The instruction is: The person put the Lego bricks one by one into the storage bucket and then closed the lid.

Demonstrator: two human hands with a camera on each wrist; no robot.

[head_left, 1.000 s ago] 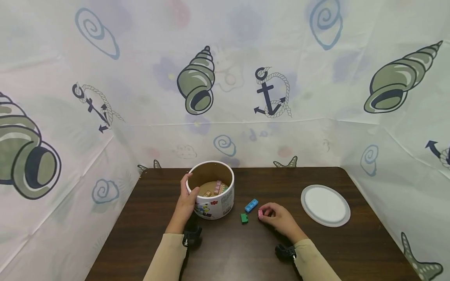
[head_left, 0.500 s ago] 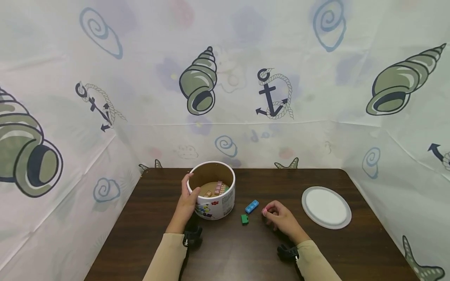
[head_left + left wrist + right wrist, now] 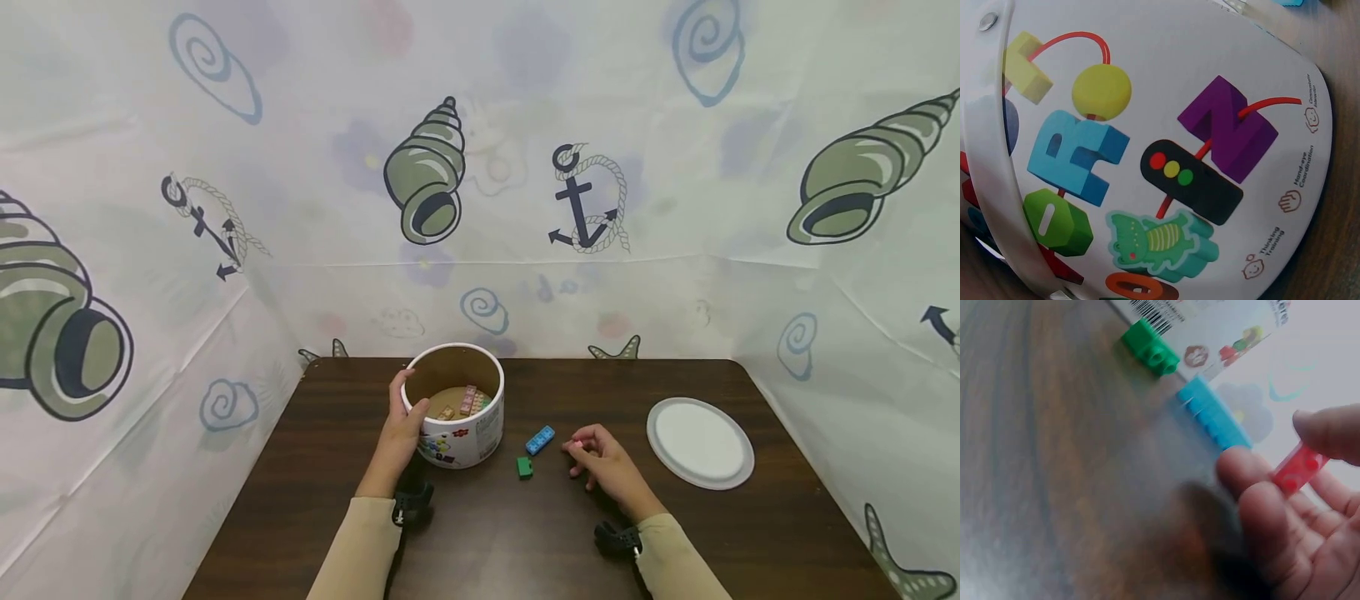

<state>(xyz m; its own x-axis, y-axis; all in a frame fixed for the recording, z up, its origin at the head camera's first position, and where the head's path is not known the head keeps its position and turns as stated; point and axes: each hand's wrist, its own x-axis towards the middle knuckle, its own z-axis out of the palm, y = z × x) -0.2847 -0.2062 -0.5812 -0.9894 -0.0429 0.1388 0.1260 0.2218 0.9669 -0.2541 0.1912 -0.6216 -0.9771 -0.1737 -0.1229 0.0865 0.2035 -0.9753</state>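
Observation:
With my left hand (image 3: 396, 433) I grip the near left rim of a round white tub (image 3: 483, 433), thumb over the edge. Several pink and tan bricks (image 3: 468, 401) lie on its floor. The left wrist view is filled by the tub's printed side (image 3: 1147, 144), with letters and toy pictures. My right hand (image 3: 611, 471) pinches a small pink toy brick (image 3: 1300, 469) by thumb and fingers, its studs partly showing in the right wrist view. Left of that hand, a long blue brick (image 3: 540, 440) and a shorter green brick (image 3: 524, 467) lie on the table.
A round white lid or plate (image 3: 701, 443) lies at the right of the dark wooden table (image 3: 465, 550). Behind and on both sides hangs a white cloth (image 3: 525, 292) printed with shells and anchors. Each wrist wears a black strap (image 3: 618, 540).
My right hand has drawn slightly right, away from the blue brick, and the pink brick has turned in its fingers. The left hand keeps its grip on the tub.

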